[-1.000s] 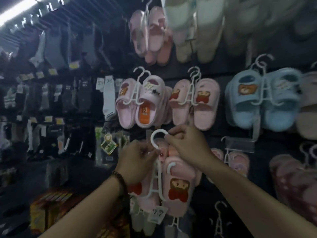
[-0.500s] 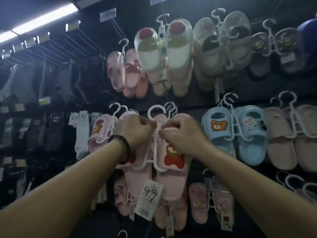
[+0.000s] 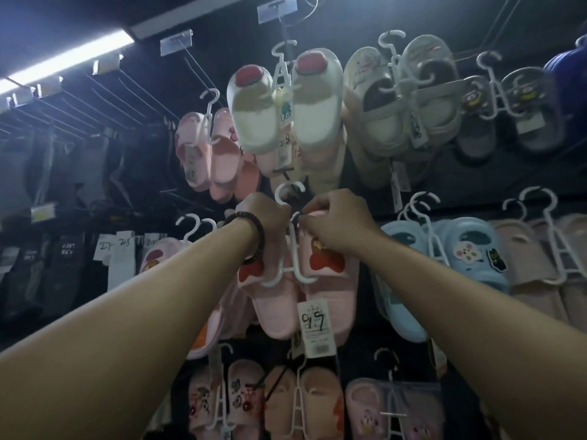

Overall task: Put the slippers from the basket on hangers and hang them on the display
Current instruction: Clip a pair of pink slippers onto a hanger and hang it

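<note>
Your left hand and right hand grip the white plastic hanger from either side of its stem. Its hook is just above your fingers. The pink foam slippers hang below them. The white paper price tag is under your right fingers. The cream slippers are above, and the blue slippers are to the right of your right fingers.

The dark display wall carries wire pegs. On white hangers hang cream slippers top centre, pink slippers beside them, and blue slippers lower right. Socks hang at the left.
</note>
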